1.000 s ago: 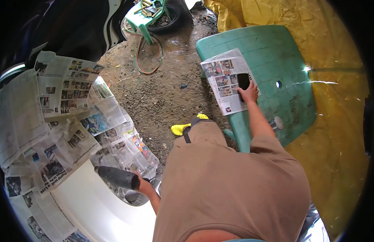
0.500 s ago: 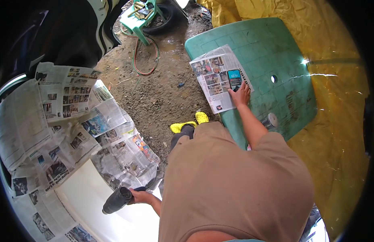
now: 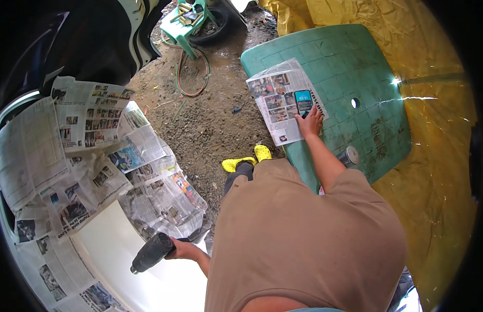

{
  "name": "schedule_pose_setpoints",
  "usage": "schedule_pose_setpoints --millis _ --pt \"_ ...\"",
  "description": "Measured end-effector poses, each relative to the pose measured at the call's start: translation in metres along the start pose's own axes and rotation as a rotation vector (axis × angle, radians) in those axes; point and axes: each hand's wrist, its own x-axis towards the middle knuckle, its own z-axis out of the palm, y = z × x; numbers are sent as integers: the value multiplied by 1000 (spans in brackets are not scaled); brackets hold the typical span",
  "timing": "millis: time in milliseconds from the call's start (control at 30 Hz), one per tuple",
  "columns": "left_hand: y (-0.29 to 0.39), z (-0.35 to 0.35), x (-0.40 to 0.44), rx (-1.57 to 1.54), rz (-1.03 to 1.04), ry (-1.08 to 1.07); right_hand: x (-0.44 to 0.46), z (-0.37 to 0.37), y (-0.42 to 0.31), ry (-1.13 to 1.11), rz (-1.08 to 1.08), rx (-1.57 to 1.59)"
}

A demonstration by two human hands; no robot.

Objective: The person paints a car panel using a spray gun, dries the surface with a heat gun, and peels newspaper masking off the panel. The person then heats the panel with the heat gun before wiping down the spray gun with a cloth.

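Observation:
My left hand (image 3: 183,249) is closed round the handle of a dark heat gun (image 3: 154,251). Its metal nozzle points down and left, just above a glossy white car panel (image 3: 103,234). Over on the green table (image 3: 366,67), my right hand (image 3: 310,125) has its thumb and fingers at the two sides of the lower end of a smartphone (image 3: 302,99). The phone's screen is lit, and it appears to lie on folded newspaper (image 3: 277,117). Newspaper sheets (image 3: 90,117) cover the car around the bare white panel.
A metal can (image 3: 350,155) stands on the table beside my right forearm. Far ahead are a small green stool (image 3: 180,28) with items on it, a tire (image 3: 213,34) and a looped hose (image 3: 206,73) on wet gravel. A yellow tarp (image 3: 434,156) hangs at right.
The heat gun has turned slightly, so its metal nozzle now shows, pointing down-left. The view has shifted a little. My right hand stays at the phone.

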Motion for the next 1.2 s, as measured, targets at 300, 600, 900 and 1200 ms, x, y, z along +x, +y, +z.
schedule_pose_setpoints --millis 300,600,900,1200 --pt "-50 3 -10 15 200 -53 5 -22 -8 -33 5 31" --pt "-15 5 -34 18 129 -4 43 22 36 -732 375 1522" --pt "-40 2 -45 63 152 -37 96 52 59 -322 115 474" --pt "-12 -5 24 -319 140 -195 -42 -14 -139 -551 -896 328"
